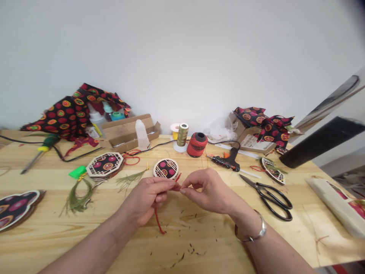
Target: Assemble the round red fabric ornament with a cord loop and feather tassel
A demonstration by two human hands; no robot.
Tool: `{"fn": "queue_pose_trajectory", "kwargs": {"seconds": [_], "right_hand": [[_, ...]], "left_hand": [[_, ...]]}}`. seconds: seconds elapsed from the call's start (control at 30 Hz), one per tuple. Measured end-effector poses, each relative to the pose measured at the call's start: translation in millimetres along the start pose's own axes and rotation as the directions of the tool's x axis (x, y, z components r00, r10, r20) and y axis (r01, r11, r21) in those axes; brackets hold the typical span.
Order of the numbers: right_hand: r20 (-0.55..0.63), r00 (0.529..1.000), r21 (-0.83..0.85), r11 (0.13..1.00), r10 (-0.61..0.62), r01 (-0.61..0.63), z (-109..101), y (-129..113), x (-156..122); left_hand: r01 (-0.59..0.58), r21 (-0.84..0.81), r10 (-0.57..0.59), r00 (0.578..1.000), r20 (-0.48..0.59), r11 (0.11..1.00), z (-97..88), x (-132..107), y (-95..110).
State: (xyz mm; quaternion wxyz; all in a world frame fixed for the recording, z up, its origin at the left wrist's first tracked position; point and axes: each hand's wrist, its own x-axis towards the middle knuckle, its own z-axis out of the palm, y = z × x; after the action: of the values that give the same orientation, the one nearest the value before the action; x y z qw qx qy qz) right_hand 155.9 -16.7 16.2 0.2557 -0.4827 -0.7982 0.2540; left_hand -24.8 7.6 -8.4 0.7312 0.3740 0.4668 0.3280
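My left hand [155, 196] is closed on a red cord [158, 221], whose loose end hangs below the fingers over the table. A short bit of the same red colour sticks up past the left fingertips. Thumb and forefinger of my right hand [203, 192] pinch together right at the left fingertips, apparently on the cord too; the exact hold is hidden. Just behind the hands lies a round ornament [165, 169] with a pale lattice rim and dark patterned cloth. Black-handled scissors [270, 194] rest to the right of my right hand.
Along the back stand a red thread spool [197, 144], a gold thread spool [183, 135], a white bottle [142, 135] and a cardboard box [129, 133]. A glue gun [228, 160] lies right. Left are an octagonal ornament [105, 166], green tassel [78, 196] and screwdriver [40, 152].
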Motion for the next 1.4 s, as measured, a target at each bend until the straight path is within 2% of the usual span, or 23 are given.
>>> {"fn": "queue_pose_trajectory", "kwargs": {"seconds": [0.3, 0.8, 1.17, 1.4], "right_hand": [[-0.012, 0.999, -0.034, 0.998, 0.052, -0.053, 3.3, 3.6, 1.4], [-0.018, 0.996, -0.027, 0.996, 0.086, -0.086, 3.5, 2.1, 2.1], [-0.023, 0.997, -0.022, 0.997, 0.075, -0.075, 6.4, 3.6, 2.1], [-0.052, 0.999, -0.001, 1.000, 0.012, -0.012, 3.7, 2.9, 1.6]], "left_hand": [[0.018, 0.032, -0.019, 0.998, 0.057, 0.999, -0.3, -0.7, -2.0], [-0.010, 0.117, 0.004, 0.999, 0.054, 0.993, 1.6, -2.5, -3.6], [-0.030, 0.128, 0.026, 0.999, 0.034, 0.991, 1.5, -2.6, -2.9], [-0.056, 0.164, 0.055, 0.998, 0.010, 0.985, -0.5, -1.5, -3.6]]}}
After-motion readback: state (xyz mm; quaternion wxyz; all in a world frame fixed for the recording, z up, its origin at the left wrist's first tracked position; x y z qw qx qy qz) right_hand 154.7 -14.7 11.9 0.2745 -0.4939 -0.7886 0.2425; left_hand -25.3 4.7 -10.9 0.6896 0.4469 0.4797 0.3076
